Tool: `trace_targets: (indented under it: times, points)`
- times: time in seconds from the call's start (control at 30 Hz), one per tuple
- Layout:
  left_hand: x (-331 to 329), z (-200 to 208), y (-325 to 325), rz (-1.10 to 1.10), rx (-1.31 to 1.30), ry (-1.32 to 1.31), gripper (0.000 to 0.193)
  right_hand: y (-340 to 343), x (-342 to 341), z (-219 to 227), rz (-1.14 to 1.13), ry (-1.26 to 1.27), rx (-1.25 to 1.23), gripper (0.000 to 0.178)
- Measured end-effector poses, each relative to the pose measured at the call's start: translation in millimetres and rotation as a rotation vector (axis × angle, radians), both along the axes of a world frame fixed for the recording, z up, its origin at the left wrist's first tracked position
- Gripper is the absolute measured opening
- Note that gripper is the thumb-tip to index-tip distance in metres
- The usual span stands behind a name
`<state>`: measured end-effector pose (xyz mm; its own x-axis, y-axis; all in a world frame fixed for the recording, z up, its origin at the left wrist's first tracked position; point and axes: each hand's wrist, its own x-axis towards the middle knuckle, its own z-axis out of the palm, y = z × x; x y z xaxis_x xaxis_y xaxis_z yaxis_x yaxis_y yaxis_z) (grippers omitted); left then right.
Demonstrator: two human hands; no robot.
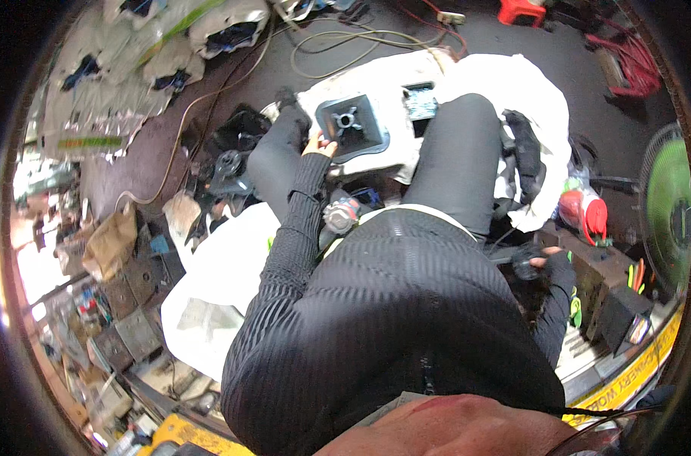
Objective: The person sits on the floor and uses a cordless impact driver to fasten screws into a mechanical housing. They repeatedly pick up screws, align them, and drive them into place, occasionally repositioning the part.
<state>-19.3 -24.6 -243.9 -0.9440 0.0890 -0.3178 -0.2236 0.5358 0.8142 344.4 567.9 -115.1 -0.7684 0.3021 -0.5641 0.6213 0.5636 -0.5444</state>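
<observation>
My left hand [320, 144] is closed on the left edge of a dark square plastic part [372, 137]. It is hollow like a deep tray, with raised walls and a ring on spokes at its middle. The part rests on a white sheet [395, 68] between my legs. Low on my right side, my right hand [547, 257] is curled against a dark rounded thing [524, 267]; blur hides its kind. A phone-like rectangle with a bright face [420, 102] lies on the sheet beside my right thigh.
Bags with dark contents [231, 30] stand at the far left. A looped cable [338, 42] crosses the floor ahead. On the right are a green-bladed fan [668, 209], a red-and-clear container [581, 209] and a dark box [623, 319]. Metal blocks [136, 334] crowd the left.
</observation>
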Motion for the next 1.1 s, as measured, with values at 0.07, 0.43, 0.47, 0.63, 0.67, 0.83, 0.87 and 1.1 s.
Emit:
trace_targets:
  times: [0.07, 0.43, 0.47, 0.63, 0.67, 0.83, 0.87, 1.1]
  points:
    - [7.9, 45.5, 15.2, -0.012, 0.033, -0.009, 0.057, 1.2, -27.3, 45.6, 0.005, 0.171, -0.045, 0.023]
    - [-0.2, 161.2, 70.0, 0.174, 0.6, -0.534, 0.048, -298.7, -347.9, -14.5, 0.859, 0.963, 0.295, 0.044]
    - [-6.8, 147.6, 59.1, 0.176, 0.583, -0.476, 0.045, -316.0, -351.7, -11.8, 0.832, 0.908, 0.289, 0.044]
    - [-27.6, 76.2, 25.8, 0.333, 0.517, -0.392, 0.048, -337.4, -340.0, -35.7, 0.346, 0.367, -0.017, 0.04]
    - [-35.0, 71.6, 53.6, 0.317, 0.489, -0.391, 0.046, -303.8, -330.3, -98.1, 0.181, 0.708, -0.139, 0.036]
    - [-35.4, 49.9, 53.8, 0.351, 0.479, -0.335, 0.044, -279.4, -304.7, -120.2, -0.663, -0.144, -1.383, 0.024]
    - [-37.6, 52.2, 51.0, 0.349, 0.425, -0.351, 0.047, -288.9, -308.2, -109.3, -0.729, -0.156, -1.38, 0.026]
    - [0.1, 113.3, 15.0, -0.015, -0.021, 0.195, 0.063, -296.2, -300.7, -51.9, -0.575, 0.008, -1.692, 0.046]
